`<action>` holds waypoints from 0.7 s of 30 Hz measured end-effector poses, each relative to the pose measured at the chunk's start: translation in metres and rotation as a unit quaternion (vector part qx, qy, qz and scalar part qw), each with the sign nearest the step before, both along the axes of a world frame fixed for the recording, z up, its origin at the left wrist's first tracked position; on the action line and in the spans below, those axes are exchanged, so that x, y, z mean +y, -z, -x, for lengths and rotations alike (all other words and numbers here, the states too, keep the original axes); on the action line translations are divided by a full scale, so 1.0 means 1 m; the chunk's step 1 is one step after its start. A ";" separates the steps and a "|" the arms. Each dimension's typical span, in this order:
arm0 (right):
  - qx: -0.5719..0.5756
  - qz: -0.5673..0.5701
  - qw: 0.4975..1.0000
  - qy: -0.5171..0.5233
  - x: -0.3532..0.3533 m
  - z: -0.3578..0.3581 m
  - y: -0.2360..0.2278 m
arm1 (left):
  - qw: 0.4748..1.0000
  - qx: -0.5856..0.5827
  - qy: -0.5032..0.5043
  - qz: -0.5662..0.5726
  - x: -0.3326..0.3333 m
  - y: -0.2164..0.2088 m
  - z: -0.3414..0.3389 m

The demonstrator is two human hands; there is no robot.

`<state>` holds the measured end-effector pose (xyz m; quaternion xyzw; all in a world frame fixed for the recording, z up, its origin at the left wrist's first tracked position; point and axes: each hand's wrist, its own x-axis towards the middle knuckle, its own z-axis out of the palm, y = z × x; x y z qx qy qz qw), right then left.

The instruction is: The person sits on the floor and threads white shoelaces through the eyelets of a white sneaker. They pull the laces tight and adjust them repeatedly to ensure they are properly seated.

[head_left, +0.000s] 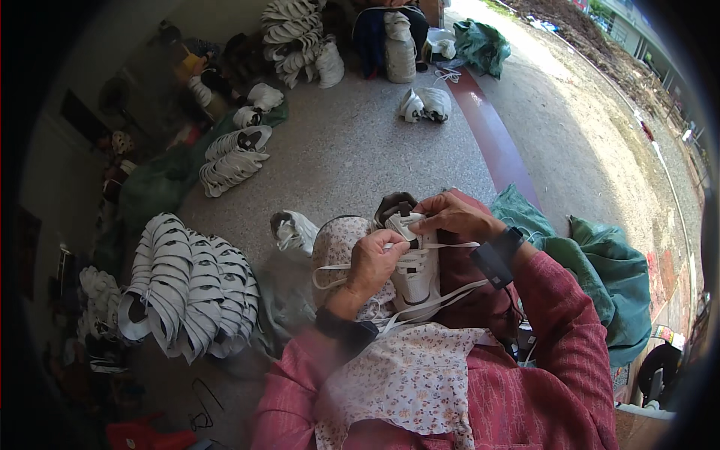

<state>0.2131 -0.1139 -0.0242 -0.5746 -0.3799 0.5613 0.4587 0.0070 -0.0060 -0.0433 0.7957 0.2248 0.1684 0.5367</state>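
Observation:
A white shoe upper [417, 277] with a dark-lined collar lies across my lap, its opening facing away from me. My left hand [373, 264] is closed in a pinch on a white shoelace [330, 268], at the left side of the lacing rows. On the other side, my right hand [461, 219] grips the upper near its tongue, thumb and forefinger together. Another stretch of lace runs out to the right below that hand. Loose lace also trails over the lower end of the upper. Black bands are around both my wrists.
Stacked white uppers [191, 289] stand on the floor at left. A single upper [294, 231] lies just beyond my knees. Green sacks [592, 270] are at right. More stacks [234, 161] and people are farther off at the left and back. A red object [146, 433] sits lower left.

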 end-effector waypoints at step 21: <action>0.017 -0.027 0.999 -0.022 -0.004 -0.002 -0.004 | 0.937 -0.123 -0.006 -0.327 0.015 -0.015 0.004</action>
